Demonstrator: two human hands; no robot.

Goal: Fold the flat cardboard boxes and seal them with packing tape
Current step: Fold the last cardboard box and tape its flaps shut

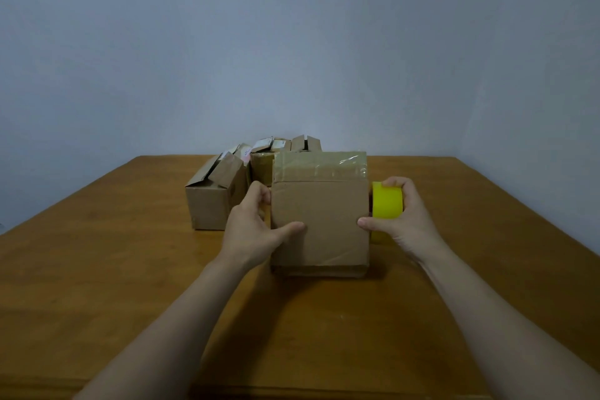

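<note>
The left hand (252, 225) grips the closed cardboard box (319, 227) at its left side; its thumb lies flat on the top face, and the other fingers are curled round the left edge, so that edge sits between thumb and fingers; the right hand (406, 221) holds a roll of yellow packing tape (387, 202), with the fingers curled over the far side of the roll and the palm behind it; the right thumb reaches past the roll and presses on the top face of the box, just inside its right edge; the roll stands on its edge, touching or almost touching the right wall of the box, I cannot tell which; the box rests on the wooden table (97, 273), directly between the two thumbs; the part of its top beyond the fingertips carries a band of shiny clear tape (328, 166), while the part under the thumbs is bare cardboard with one thin crease near the front; beyond the left fingers, just beside them, stands an open cardboard box (211, 204) with its flaps up; further behind, more small boxes (279, 146) stand close together against the pale wall (292, 26); both forearms are bare
</note>
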